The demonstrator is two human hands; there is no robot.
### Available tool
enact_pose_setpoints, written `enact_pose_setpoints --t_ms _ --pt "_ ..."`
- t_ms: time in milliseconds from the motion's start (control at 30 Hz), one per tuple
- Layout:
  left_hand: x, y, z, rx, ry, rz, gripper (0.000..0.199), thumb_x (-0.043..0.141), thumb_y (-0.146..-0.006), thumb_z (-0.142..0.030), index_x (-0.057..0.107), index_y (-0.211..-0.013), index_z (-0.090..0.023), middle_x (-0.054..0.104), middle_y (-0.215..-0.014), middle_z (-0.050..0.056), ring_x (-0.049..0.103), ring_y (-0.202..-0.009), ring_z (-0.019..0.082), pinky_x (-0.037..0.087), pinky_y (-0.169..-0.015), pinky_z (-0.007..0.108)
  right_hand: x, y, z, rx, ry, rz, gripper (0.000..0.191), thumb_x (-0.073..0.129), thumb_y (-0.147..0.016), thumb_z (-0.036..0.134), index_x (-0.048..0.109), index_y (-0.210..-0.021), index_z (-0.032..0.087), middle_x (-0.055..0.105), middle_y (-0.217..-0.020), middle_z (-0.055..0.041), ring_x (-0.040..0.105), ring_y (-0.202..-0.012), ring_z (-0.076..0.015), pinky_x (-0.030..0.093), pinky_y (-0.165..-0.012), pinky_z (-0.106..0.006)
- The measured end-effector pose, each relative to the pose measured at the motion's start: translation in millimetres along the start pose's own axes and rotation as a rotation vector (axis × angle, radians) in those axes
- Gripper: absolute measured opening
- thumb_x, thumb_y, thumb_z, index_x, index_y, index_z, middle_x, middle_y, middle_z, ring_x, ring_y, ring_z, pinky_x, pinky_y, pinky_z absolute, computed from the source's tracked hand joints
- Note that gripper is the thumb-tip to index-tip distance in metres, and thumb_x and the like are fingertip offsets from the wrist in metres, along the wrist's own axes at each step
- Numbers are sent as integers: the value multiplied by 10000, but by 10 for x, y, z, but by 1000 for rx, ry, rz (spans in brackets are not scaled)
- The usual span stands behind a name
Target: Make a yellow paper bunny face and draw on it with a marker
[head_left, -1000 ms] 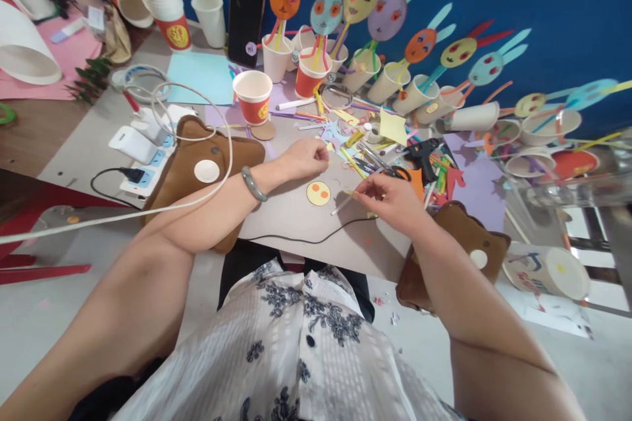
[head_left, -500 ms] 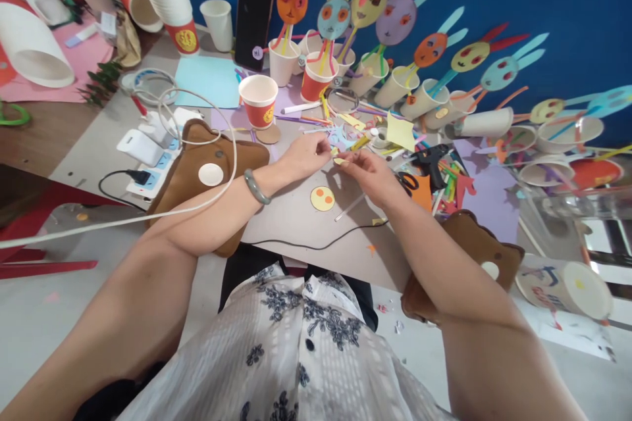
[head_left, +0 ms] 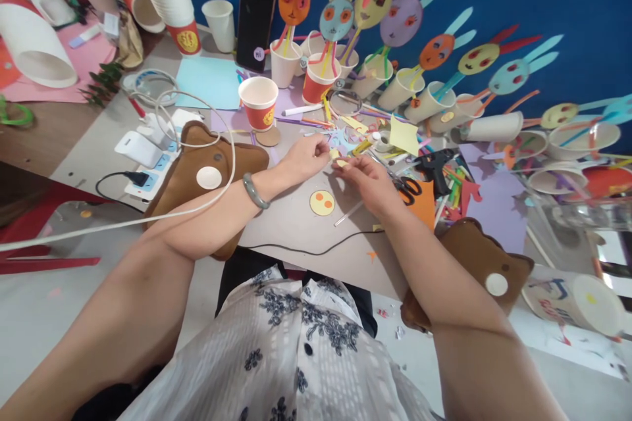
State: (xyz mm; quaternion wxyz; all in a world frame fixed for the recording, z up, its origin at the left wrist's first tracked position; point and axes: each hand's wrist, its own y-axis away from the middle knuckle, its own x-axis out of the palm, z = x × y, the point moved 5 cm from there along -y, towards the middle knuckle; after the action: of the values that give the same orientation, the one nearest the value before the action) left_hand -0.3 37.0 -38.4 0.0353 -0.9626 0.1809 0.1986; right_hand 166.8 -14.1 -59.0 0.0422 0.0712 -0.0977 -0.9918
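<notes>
My left hand (head_left: 309, 156), with a grey-green bangle on its wrist, pinches a small pale yellow piece (head_left: 334, 154) at its fingertips. Close to its right, my right hand (head_left: 365, 177) has thumb and finger closed on another small yellow piece (head_left: 342, 163). Below both hands a round yellow paper disc (head_left: 322, 202) with two orange dots lies flat on the table. A thin clear stick (head_left: 347, 213) lies beside the disc, under the right hand. Black-handled scissors (head_left: 409, 189) rest near the right hand, on orange paper (head_left: 422, 207).
Paper cups holding paper rabbit heads line the blue wall. A red cup (head_left: 259, 104), a glue gun (head_left: 437, 168) and paper scraps stand or lie behind the hands. A white cable (head_left: 232, 164) crosses above my left forearm. Brown cushions (head_left: 467, 263) lie under both arms.
The view has shifted slightly. My right hand has moved a little down, and more of the scissors shows. Both hands keep their pinch.
</notes>
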Motion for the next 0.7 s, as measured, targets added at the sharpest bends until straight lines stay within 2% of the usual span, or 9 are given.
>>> enact_pose_setpoints --t_ms 67,167,333,500,600,700 --pt "9 15 -12 -6 30 24 151 590 -819 -92 515 -739 -195 579 -699 -44 538 -659 93 438 -659 234 -80 -6 11 -47 92 -82 474 839 -718 631 585 -828 247 752 -984 -54 722 -986 -250 604 -918 -445" --pt "39 54 -3 -59 73 100 139 598 -824 -85 542 -756 -193 575 -631 -53 563 -604 95 434 -612 233 -105 -7 -13 14 39 -32 459 860 -703 604 601 -830 248 748 -869 -36 735 -849 -229 624 -842 -425" --pt "119 117 34 -203 177 175 151 595 -861 -72 538 -801 -198 573 -569 -60 571 -509 88 434 -529 222 -89 -22 -59 131 -127 61 512 911 -653 559 545 -802 233 766 -906 -42 749 -806 -193 638 -804 -386" --pt "302 149 42 -334 379 306 209 575 -896 -18 507 -791 -186 602 -608 -52 661 -573 91 533 -616 237 -159 -58 -84 70 -20 6 501 897 -657 568 558 -823 238 697 -683 3 681 -622 -167 592 -629 -323" --pt "314 150 34 -326 360 314 218 583 -894 -12 510 -778 -182 590 -627 -55 656 -568 91 536 -610 246 -185 -46 -66 43 49 -25 448 884 -672 515 561 -823 243 663 -619 21 612 -530 -146 533 -544 -297" --pt "257 142 46 -301 277 269 200 575 -891 -31 514 -792 -194 562 -599 -64 592 -517 81 483 -548 230 -201 -29 -21 13 73 -60 385 862 -679 441 609 -899 252 636 -621 44 573 -501 -137 495 -499 -291"
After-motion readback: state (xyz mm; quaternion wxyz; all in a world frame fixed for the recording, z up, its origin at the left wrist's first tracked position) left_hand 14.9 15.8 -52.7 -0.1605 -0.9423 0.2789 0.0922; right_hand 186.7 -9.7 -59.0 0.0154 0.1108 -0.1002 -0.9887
